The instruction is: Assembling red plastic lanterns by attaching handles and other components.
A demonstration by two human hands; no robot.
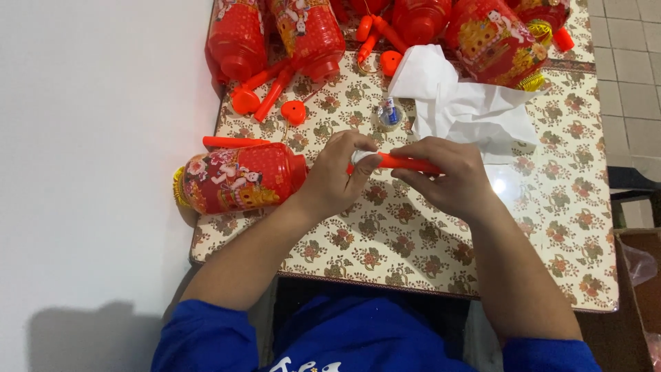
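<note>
Head view: my two hands over a flower-patterned table.
My left hand and right hand both grasp an orange stick; a red lantern lies left of it.

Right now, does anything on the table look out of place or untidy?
Yes. One red lantern lies on its side at the table's left edge, its gold end overhanging. Crumpled white paper sprawls mid-table. Both hands hold an orange stick.

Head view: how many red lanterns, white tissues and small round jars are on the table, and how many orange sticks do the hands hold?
Red lanterns: 6
White tissues: 1
Small round jars: 1
Held orange sticks: 1
Total: 9
</note>
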